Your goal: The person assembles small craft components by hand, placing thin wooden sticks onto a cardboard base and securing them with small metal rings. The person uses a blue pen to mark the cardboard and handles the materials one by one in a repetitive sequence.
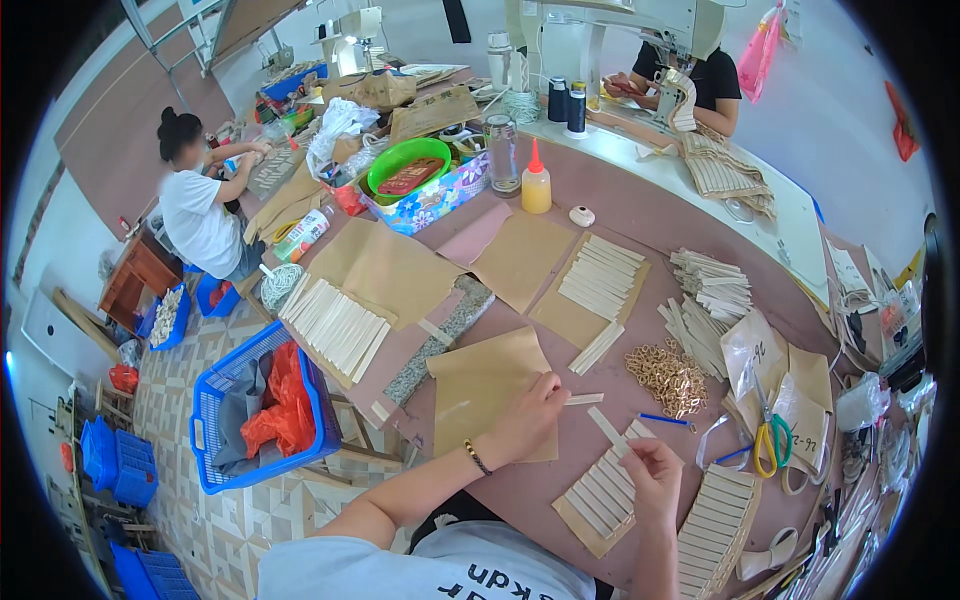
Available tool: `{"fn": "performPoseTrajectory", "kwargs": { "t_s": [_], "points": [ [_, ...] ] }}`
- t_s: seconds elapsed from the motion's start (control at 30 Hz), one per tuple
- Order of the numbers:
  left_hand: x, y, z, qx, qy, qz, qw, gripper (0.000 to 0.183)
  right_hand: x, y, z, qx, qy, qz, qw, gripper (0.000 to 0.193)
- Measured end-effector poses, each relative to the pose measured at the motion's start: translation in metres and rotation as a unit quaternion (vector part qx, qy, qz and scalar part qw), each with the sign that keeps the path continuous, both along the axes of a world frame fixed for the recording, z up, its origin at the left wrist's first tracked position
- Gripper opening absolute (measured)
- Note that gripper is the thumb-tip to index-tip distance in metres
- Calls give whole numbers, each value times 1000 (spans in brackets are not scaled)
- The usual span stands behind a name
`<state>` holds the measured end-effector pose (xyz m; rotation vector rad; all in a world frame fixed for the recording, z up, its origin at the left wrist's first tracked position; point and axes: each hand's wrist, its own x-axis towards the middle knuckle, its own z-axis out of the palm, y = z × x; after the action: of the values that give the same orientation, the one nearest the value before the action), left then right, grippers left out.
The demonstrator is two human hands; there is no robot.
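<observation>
My left hand (530, 420) rests over a tan sheet (480, 385), its fingers closed on the end of a short cream strip (584, 399) that points right. Between the thumb and fingers of my right hand (655, 480) is another cream strip (606, 428), slanting up and left. Just left of that hand lies a tan panel (590, 545) with cream strips laid side by side on it. A similar striped panel (715, 525) sits to its right. Beyond my left hand stretches a speckled grey stone bar (435, 345).
Piles of cream strips (715, 285), gold metal links (668, 378), a blue pen (667, 420) and scissors (770, 440) lie to the right. A glue bottle (536, 185) stands at the back. Left stands a blue basket (215, 480). Two people (200, 215) work farther off.
</observation>
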<state>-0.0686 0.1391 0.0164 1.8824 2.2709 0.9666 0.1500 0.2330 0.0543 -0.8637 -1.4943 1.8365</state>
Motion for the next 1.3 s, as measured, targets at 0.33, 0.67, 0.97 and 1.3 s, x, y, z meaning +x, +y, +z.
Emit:
{"fn": "performPoseTrajectory", "kwargs": {
  "t_s": [0.33,0.67,0.97,1.3],
  "points": [
    [31,3,49,-12,-439,-22,898,15,26,-19,-11,-208,103,-41,972,10],
    [58,11,53,-70,-536,-176,823,14,21,-35,10,-161,55,32,985,12],
    [57,90,15,31,-200,-140,969,10,43,-31,3,-165,-8,0,986,14],
    [54,145,-9,18,-21,-120,992,10,44,-34,1,-138,5,-23,990,13]
  ]
}}
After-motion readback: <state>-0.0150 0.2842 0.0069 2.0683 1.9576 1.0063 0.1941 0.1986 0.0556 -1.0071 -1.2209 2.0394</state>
